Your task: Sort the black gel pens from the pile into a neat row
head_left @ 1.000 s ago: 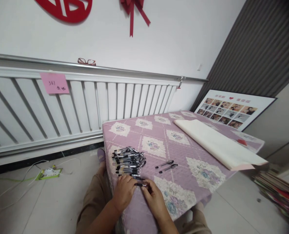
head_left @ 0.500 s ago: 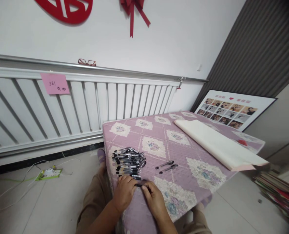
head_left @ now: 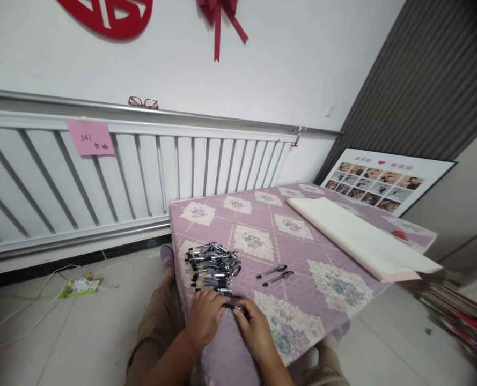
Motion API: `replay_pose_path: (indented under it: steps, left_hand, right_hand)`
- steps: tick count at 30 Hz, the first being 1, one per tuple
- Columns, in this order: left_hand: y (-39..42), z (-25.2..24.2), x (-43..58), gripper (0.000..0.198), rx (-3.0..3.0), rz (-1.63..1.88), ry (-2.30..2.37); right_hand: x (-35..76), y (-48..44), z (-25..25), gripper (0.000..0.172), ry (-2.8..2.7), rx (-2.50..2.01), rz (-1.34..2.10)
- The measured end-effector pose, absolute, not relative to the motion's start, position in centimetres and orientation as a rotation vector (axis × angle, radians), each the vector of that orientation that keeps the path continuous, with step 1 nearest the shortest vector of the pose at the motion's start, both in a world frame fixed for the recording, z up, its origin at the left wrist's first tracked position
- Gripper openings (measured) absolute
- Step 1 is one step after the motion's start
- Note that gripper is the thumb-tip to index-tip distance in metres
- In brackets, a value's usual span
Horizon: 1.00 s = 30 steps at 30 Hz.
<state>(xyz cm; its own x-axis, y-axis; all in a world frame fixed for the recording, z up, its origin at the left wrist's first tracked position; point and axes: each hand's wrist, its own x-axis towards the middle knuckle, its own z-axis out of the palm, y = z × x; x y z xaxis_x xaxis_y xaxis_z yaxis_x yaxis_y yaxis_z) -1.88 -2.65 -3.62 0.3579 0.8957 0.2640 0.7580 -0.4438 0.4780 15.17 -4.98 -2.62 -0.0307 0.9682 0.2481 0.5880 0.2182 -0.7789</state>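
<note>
Blocked beside the left edge of the table [head_left: 222, 221] by a pile of pens [head_left: 212, 264], and nearer along it by left hand [head_left: 204, 317] and right hand [head_left: 255, 328], around one held pen [head_left: 230, 306]. Passable along the far edge up to the folded sheet [head_left: 354, 237]; walled off behind by the radiator [head_left: 226, 163]. Roomy between pile and sheet, bar two loose pens [head_left: 278, 279]. Closed past the far-right edge by a photo board [head_left: 367, 182].

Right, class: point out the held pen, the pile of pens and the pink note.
Held pen [head_left: 229, 305], head view: exposed dark part.
Pile of pens [head_left: 212, 265], head view: its middle.
Pink note [head_left: 90, 138], head view: its centre.
</note>
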Motion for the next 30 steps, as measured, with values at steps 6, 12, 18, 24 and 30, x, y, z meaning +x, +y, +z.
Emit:
replay_pose_path:
  steps: [6, 12, 18, 24, 30]
  left_hand:
    - [-2.6, -3.5, -1.9, 0.018, 2.357, 0.716, 1.471]
    - [-2.6, -3.7, -1.9, 0.018, 2.377, 0.679, 1.482]
    - [-2.6, -3.7, -1.9, 0.019, 2.374, 0.696, 1.483]
    - [-2.7, -3.4, -1.9, 0.020, 2.350, 0.684, 1.489]
    - [-2.8, -3.0, -1.9, 0.019, 2.305, 0.708, 1.540]
  right_hand:
    - [15.1, -5.0, -2.6, 0.018, -1.695, -1.462, 0.606]
    - [15.1, -5.0, -2.3, 0.022, -1.723, -1.456, 0.600]
    - [15.1, -4.9, -2.5, 0.017, -1.703, -1.441, 0.617]
    - [15.3, -5.1, -2.4, 0.025, -1.602, -1.441, 0.603]
    - [15.8, -4.5, -3.5, 0.027, -1.473, -1.496, 0.484]
